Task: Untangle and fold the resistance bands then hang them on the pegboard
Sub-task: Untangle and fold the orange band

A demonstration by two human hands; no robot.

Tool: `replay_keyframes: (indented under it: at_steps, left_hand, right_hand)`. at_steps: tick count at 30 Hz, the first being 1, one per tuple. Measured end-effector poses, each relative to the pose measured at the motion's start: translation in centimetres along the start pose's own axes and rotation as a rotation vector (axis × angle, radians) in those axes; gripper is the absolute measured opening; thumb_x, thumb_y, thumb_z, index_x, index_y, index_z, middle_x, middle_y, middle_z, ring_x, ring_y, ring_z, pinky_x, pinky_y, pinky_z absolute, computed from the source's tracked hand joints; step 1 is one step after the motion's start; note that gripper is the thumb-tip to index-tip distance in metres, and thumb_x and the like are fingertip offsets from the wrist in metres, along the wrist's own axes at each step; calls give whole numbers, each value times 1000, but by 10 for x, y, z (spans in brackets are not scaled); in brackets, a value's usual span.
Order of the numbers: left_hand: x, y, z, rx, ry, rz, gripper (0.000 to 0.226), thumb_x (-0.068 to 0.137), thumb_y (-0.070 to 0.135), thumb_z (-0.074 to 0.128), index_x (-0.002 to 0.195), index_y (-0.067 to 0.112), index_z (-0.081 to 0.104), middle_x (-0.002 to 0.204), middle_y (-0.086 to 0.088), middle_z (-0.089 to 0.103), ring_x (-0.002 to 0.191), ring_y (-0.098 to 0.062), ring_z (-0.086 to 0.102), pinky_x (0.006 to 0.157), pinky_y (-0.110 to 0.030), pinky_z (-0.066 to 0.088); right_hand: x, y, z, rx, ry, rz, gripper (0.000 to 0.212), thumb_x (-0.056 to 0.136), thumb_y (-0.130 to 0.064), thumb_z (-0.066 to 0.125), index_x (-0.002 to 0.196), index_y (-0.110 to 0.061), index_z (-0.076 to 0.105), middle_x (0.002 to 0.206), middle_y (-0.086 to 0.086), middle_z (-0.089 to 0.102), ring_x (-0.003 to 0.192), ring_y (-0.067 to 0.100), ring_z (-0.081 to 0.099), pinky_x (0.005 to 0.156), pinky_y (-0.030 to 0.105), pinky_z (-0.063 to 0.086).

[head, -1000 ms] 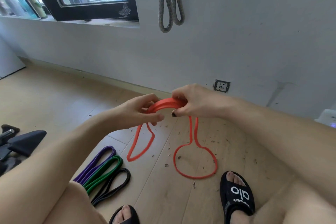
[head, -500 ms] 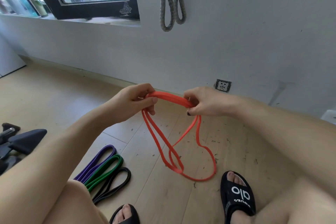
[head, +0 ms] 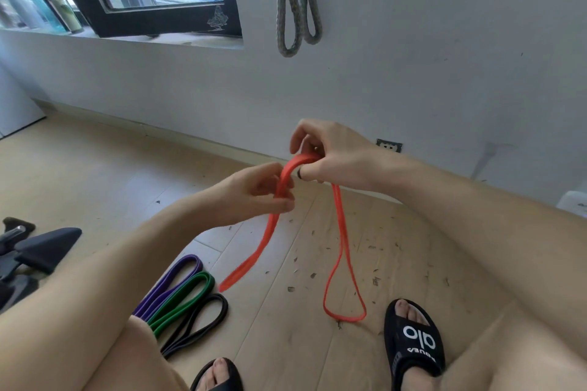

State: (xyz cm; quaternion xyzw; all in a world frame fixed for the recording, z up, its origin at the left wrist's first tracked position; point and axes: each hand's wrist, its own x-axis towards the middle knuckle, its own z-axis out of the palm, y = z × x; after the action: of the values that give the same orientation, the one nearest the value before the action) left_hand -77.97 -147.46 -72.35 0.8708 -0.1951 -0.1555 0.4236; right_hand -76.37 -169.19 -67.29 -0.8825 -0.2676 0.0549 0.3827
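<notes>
The person is sitting low over a wooden floor [head: 104,168], both bare forearms reaching forward, and is holding an orange resistance band [head: 344,251] in the air between the two hands. The right hand [head: 330,155] is curling its fingers round the top bend of the band, thumb underneath, so the band is arching over that grip. The left hand [head: 254,194], slightly lower and just beside the right one, is pinching the band where it is dropping on the near side, fingers curled closed on it. From the left hand a doubled flat length is hanging down and slanting toward the left, its end blurred just above the floor. From the right hand two strands are hanging down and widening into a loop whose bottom is reaching the floor near a black slide sandal [head: 413,343] on the person's right foot.

Three more bands are lying side by side on the floor by the left knee: a purple band [head: 171,282], a green band [head: 181,298] and a black band [head: 203,320], each folded into a long narrow loop and partly hidden by the leg. A grey braided rope [head: 295,0] is hanging in two loops on the wall [head: 444,57] above the hands. Small dark scraps are lying scattered over the floor boards.
</notes>
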Motion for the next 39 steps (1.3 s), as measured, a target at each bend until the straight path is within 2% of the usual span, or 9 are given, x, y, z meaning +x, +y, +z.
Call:
replay_keyframes:
  at_steps: [3,9,11,14,20,24,28,33,39]
  left_hand:
    - [3,13,2,26,106,67,5,98,17,66,101,15,68,87,-1,74,87,-14,74,91,-40,57]
    - [-7,13,-17,141,131,61,12,98,20,65,88,15,69,70,-2,70,71,-22,72,84,-54,59]
    - [-8,12,-19,154,127,51,13,96,23,67,91,11,70,67,-2,68,67,-21,71,82,-55,59]
    - [-8,11,-17,123,88,25,11,95,22,70,94,11,71,69,1,68,70,-20,72,84,-58,58]
    - [-4,19,-1,115,-65,-17,8,96,22,68,94,16,72,91,2,78,93,-13,75,97,-45,57]
    - [-1,26,4,36,13,50,4,97,21,68,98,17,70,93,0,77,93,-15,73,94,-40,57]
    - [-1,30,0,-170,155,150,13,98,9,64,107,-1,65,95,-18,74,92,-26,76,89,-34,59]
    - [-3,30,-2,-95,153,184,17,98,7,63,112,2,70,96,-17,73,82,-23,76,81,-29,60]
    - [-4,30,-6,-37,207,193,14,97,13,65,109,9,71,84,-14,72,76,-26,75,81,-42,63]
  right_hand:
    - [0,-3,1,-23,-15,0,25,81,-17,73,102,-24,60,86,-4,67,74,11,61,64,24,45]
    - [-5,17,-9,-114,-243,150,8,88,-27,71,91,-20,72,82,0,73,75,15,71,67,25,54]
    - [-7,22,-11,-123,-278,171,15,91,-32,69,87,-18,72,78,1,71,72,13,69,68,26,51]
    - [-7,19,-12,-5,-246,162,22,93,-35,69,91,-14,72,77,0,66,70,10,65,70,27,51]
    - [-6,3,-9,190,-189,100,31,96,-39,66,84,-10,71,72,-2,60,66,12,55,70,31,52]
    - [-5,-4,-8,244,-116,77,40,98,-34,65,88,4,66,69,11,52,60,22,46,58,36,41]
    - [-5,-7,-9,215,-123,87,35,98,-38,64,83,-7,71,68,8,54,59,17,47,56,31,40]
    - [-3,-10,-2,197,-104,119,43,100,-45,58,85,-7,72,68,5,54,59,16,48,56,29,42]
    - [0,-12,0,197,-59,149,45,101,-44,57,90,-3,72,71,7,53,59,18,46,53,30,40]
